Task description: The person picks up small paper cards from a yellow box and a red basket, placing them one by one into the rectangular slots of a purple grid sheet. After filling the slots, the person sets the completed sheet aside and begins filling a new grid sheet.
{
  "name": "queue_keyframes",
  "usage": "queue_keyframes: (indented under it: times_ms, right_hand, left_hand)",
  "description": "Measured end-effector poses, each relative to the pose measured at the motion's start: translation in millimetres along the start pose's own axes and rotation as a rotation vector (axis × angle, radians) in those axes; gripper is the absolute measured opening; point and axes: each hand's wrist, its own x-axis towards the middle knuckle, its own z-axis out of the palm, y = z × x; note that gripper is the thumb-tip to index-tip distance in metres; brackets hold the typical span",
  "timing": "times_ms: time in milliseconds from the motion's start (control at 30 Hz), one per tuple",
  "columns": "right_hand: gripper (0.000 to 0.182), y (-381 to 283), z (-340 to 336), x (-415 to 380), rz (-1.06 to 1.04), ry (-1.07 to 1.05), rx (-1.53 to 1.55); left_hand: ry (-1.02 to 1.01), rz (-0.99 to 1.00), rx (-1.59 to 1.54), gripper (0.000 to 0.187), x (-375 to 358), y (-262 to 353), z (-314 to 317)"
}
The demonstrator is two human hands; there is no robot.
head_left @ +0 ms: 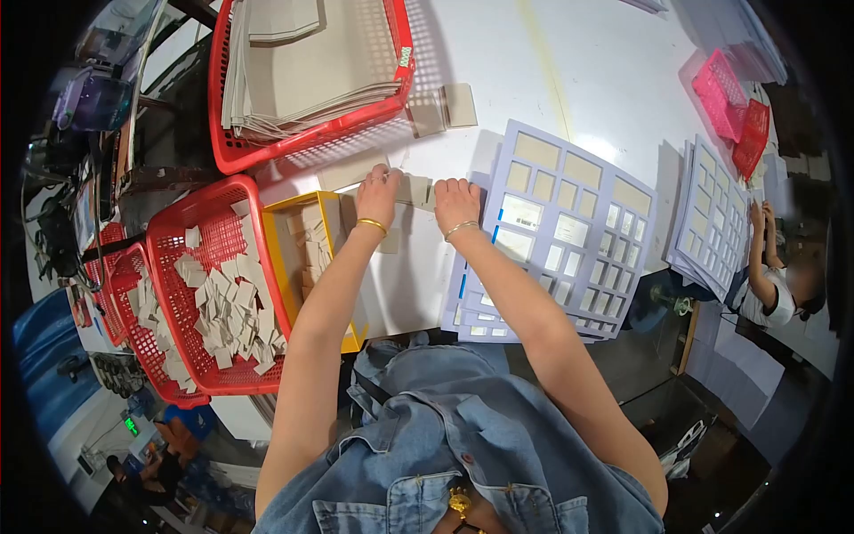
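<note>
My left hand (379, 196), with a gold bracelet at the wrist, touches small beige card pieces (414, 190) on the white table. On the other side of these pieces is my right hand (457, 203), its fingers bent down at their right end. What lies under the fingertips is too small to make out. Just right of my right hand is a stack of lavender boards (569, 233) with rectangular windows, some beige and some white. A yellow box (337, 222) with small beige pieces stands left of my left hand.
A red basket (311, 138) of large beige sheets stands at the upper left. Another red basket (181, 222) holds loose small pieces. Two beige cards (460, 105) lie beyond my hands. At the right are more windowed boards (712, 209), a pink basket (719, 93) and another person (772, 289).
</note>
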Motion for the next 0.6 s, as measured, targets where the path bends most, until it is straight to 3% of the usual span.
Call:
queue_keyframes:
  times_ms: [167,233,267,367,400,467,533,600]
  right_hand:
    - [0.015,-5,-6,9,0.123,-0.134,-0.055]
    - [0.027,-4,-3,12,0.141,-0.152,-0.052]
    - [0.035,-3,-2,12,0.15,-0.162,-0.05]
    - [0.029,0,-10,12,0.146,-0.216,0.034]
    - [0.023,2,-18,12,0.178,-0.236,0.067]
    - [0.017,12,-46,13,0.238,-0.275,0.13]
    - [0.018,34,-79,7,0.275,-0.124,0.253]
    - [0.019,68,-89,-7,0.26,0.068,0.382]
  left_hand:
    - [0.029,-0.109,-0.134,0.025,-1,2,-9]
    - [0.101,-0.162,-0.254,0.021,-7,8,-21]
    - [0.242,-0.101,-0.275,0.017,-12,9,-20]
    - [0.224,-0.345,-0.523,0.016,-23,29,-39]
    - [0.312,-0.268,-0.602,0.017,-28,22,-25]
    - [0.309,-0.34,-0.712,0.018,-36,36,-31]
    - [0.304,-0.354,-0.786,0.021,-48,49,-26]
    - [0.164,-0.331,-0.949,0.021,-59,64,-18]
